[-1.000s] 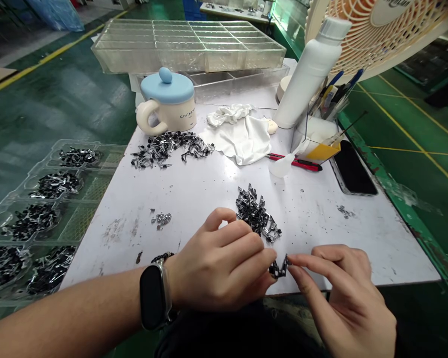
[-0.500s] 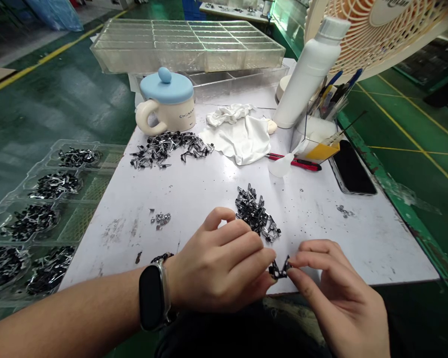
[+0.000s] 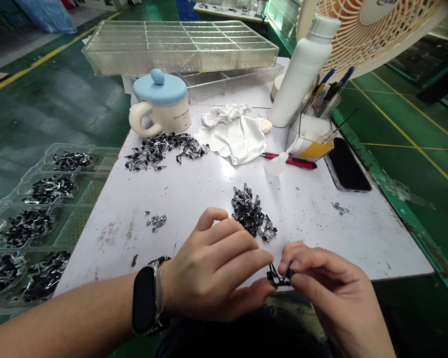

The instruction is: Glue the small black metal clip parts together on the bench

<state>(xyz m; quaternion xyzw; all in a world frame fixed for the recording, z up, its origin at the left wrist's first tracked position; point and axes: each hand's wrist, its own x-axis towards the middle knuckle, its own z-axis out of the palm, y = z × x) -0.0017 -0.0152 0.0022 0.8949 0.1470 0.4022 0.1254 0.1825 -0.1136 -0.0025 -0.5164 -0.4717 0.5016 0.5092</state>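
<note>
A small dark metal part (image 3: 280,281) was on the person's side of the central pile (image 3: 248,214) and a little to its right, by the near edge of the bench (image 3: 201,194). Its long axis ran roughly left to right, nearly level, and slim prongs at both ends pointed upward. Whether it touched the bench could not be told.

The part lay between the two hands, bridging their fingertips. The left hand (image 3: 212,273) had its grip almost closed, thumb and finger taking the part's left end between them, its other fingers loosely curled. The right hand (image 3: 332,286) pinched the right end, its grip drawn in to the thickness of the metal. On the left wrist sat a dark-faced watch (image 3: 144,301).

Left of the central pile lay a cluster of clear bits (image 3: 157,222); farther left, beside the bench, a green-tinted tray (image 3: 85,209) carried more dark parts in separate heaps. Beyond the pile to the left, another heap (image 3: 164,146) spread in front of a blue-lidded mug (image 3: 168,117). Straight beyond it lay a white cloth (image 3: 235,141), with a divided clear box (image 3: 182,54) farther back. Beyond it to the right were a red knife (image 3: 304,163), a white bottle (image 3: 302,72), a pen holder (image 3: 309,139), a phone (image 3: 349,164) and a cream fan (image 3: 369,40).
</note>
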